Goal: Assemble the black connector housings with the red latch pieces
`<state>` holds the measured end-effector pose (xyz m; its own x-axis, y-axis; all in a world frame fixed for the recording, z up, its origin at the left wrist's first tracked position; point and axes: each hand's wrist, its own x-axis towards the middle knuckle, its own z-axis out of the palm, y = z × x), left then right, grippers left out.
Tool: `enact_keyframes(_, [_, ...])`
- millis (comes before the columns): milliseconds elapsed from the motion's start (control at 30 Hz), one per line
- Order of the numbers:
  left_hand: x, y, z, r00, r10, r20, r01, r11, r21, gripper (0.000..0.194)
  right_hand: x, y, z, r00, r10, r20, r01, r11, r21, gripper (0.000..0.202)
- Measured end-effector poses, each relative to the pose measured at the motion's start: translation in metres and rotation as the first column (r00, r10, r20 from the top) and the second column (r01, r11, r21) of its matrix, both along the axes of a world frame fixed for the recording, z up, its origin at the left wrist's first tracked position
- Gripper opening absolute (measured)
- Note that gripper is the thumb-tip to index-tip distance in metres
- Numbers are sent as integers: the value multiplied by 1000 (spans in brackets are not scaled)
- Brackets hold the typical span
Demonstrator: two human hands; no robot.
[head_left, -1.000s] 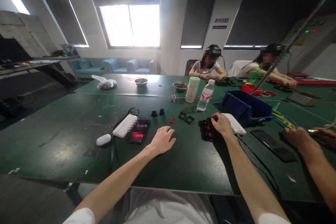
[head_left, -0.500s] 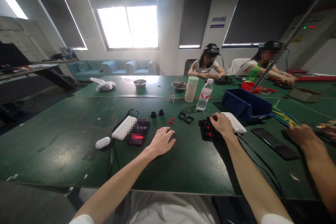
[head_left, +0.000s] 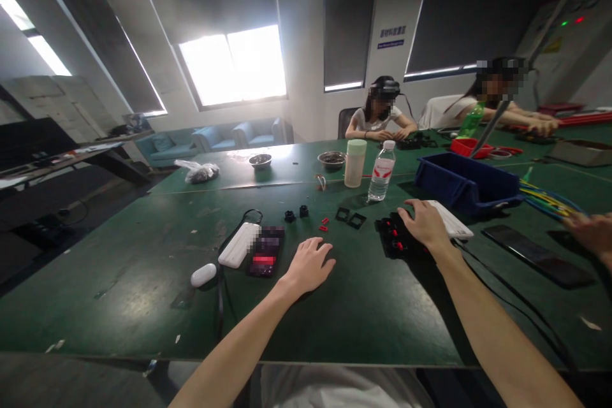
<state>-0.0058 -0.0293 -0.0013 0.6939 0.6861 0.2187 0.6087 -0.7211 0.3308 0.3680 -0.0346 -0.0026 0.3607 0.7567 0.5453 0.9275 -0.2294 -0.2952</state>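
My left hand (head_left: 310,264) rests on the green table with its fingers spread and nothing in it, just right of a phone (head_left: 266,251) with a lit screen. My right hand (head_left: 425,223) lies over the right part of a group of black parts with red pieces (head_left: 393,237); its palm hides some of them, and what its fingers touch is unclear. Between the hands are two small red pieces (head_left: 324,228) and two flat black square frames (head_left: 356,220). Two small black parts (head_left: 303,210) stand farther left.
A white power bank (head_left: 239,245) and white case (head_left: 203,275) lie left. Behind are a bottle (head_left: 382,172), a green-lidded cup (head_left: 354,164) and metal bowls (head_left: 331,160). A blue bin (head_left: 466,185), dark phone (head_left: 538,256) and another person's hand (head_left: 590,233) are right.
The view has shifted and tilted slightly, so the table items appear farther right. Both hands stay near the same objects. The neighbouring person's hand sits closer to the right edge.
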Motion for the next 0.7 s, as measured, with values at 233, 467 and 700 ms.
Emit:
enact_keyframes(233, [0,0,-1,1000,-9,-9,9,1000,28,40,-53,-10,29,977,189,93,-206,953,221,30])
enact_keyframes(467, [1,0,0,1000,5,-27,-4,999,43,41,-153,33,42,821,562,99,-561,827,-41,36])
enact_keyframes(700, [2,0,3,999,5,-55,-3,999,36,44,-218,108,30,798,601,-52,-593,766,-246,44])
